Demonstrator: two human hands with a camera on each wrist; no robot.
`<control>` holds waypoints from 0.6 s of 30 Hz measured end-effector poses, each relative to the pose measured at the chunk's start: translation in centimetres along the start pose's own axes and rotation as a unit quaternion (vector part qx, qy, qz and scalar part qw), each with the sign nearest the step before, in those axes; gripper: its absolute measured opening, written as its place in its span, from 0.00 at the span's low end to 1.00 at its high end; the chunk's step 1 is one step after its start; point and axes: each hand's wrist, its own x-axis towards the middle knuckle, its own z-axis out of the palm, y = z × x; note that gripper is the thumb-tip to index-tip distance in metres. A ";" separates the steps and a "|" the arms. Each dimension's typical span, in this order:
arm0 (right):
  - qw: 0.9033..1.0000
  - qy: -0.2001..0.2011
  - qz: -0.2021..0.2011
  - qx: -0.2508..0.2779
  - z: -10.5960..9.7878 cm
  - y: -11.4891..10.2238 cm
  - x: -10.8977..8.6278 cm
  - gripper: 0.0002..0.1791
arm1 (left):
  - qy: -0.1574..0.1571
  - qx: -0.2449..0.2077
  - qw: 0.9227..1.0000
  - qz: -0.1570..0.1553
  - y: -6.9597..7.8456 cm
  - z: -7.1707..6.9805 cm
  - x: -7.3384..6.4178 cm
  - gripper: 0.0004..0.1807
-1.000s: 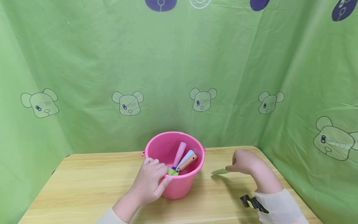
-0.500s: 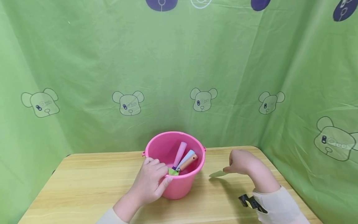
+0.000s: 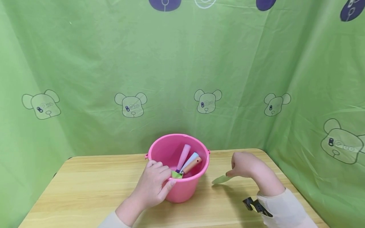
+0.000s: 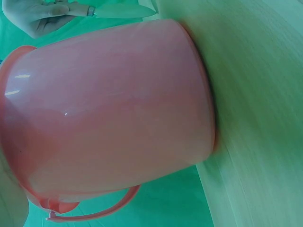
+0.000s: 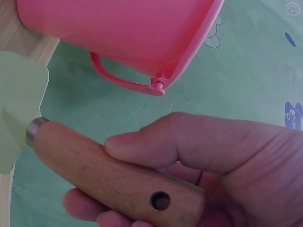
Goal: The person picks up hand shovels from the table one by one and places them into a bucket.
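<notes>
A pink bucket (image 3: 182, 191) stands upright on the wooden table (image 3: 94, 190). My left hand (image 3: 154, 183) grips its near rim, thumb outside and fingers over the edge. To the right of the bucket, my right hand (image 3: 246, 164) holds a small garden trowel (image 3: 221, 180). Its wooden handle (image 5: 94, 165) lies between thumb and fingers in the right wrist view, and the pale green blade (image 5: 21, 99) points down and left, tip close to the tabletop. Inside the bucket lean handles in lilac (image 3: 183, 156), light blue (image 3: 190, 161) and wood (image 3: 191, 165), beside a bright green piece (image 3: 176, 174).
Green curtains (image 3: 171, 63) with bear-head outlines hang behind the table and along both sides. The bucket's pink carrying handle (image 5: 125, 84) hangs down outside it. A black strap device (image 3: 258, 207) sits on the right wrist.
My right hand has drifted slightly left with the trowel, whose blade tip has tilted lower and come nearer the bucket. The left hand and the bucket stay where they were.
</notes>
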 end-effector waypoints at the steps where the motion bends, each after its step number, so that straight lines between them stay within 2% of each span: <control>1: 1.000 -0.002 0.000 0.000 -0.1 -0.1 0.0 0.28 | 0.000 0.000 1.000 0.000 0.0 0.0 0.0 0.14; 11: 1.000 -0.017 -0.011 -0.009 -0.6 -0.6 0.1 0.19 | 0.003 -0.002 1.000 0.001 0.0 -0.1 0.1 0.16; 18: 0.999 -0.031 -0.027 -0.007 -0.6 -1.1 0.2 0.19 | -0.001 -0.001 1.000 -0.002 -0.1 0.1 -0.1 0.15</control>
